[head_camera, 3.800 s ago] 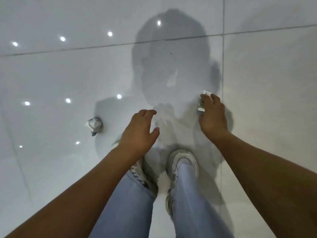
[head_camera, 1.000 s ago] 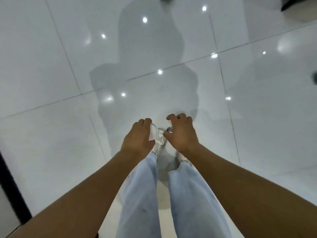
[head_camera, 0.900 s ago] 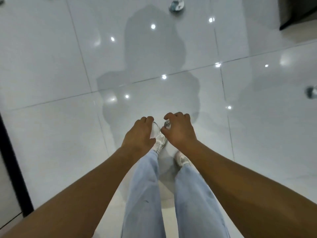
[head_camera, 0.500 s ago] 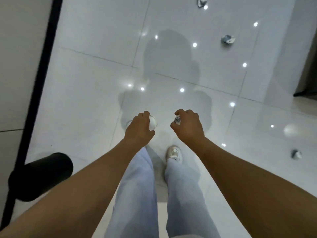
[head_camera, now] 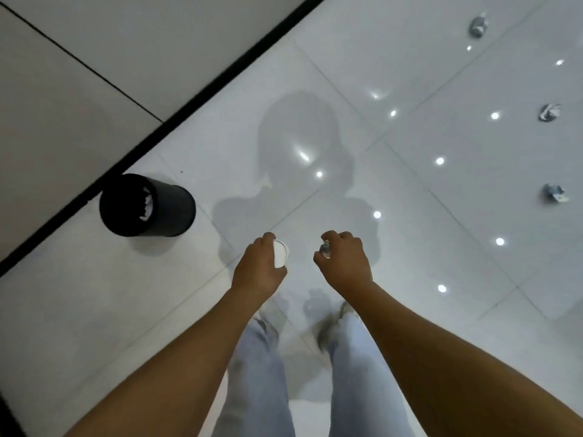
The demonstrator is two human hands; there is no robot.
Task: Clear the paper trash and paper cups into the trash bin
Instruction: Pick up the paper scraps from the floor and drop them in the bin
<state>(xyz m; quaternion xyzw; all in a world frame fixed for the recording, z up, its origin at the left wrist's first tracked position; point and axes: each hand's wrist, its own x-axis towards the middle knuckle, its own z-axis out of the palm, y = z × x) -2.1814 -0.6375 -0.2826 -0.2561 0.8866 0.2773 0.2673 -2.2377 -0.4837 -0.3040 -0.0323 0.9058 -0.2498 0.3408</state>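
Paper cup (head_camera: pixel 280 253) in left hand (head_camera: pixel 257 272) (fingers curled).

Glossy white tiled floor (head_camera: pixel 410 184), thin grey grout lines running diagonally, small round ceiling-light reflections (head_camera: pixel 439 161) scattered across it. Black baseboard strip (head_camera: pixel 176 115) crosses upper left, with a matte grey wall panel (head_camera: pixel 63 89) beyond, split by a dark seam. Light blue jeans (head_camera: pixel 258 373) and blurred pale shoes (head_camera: pixel 328 326) at bottom centre; grey shadow of a person (head_camera: pixel 296 143) on the tiles ahead.
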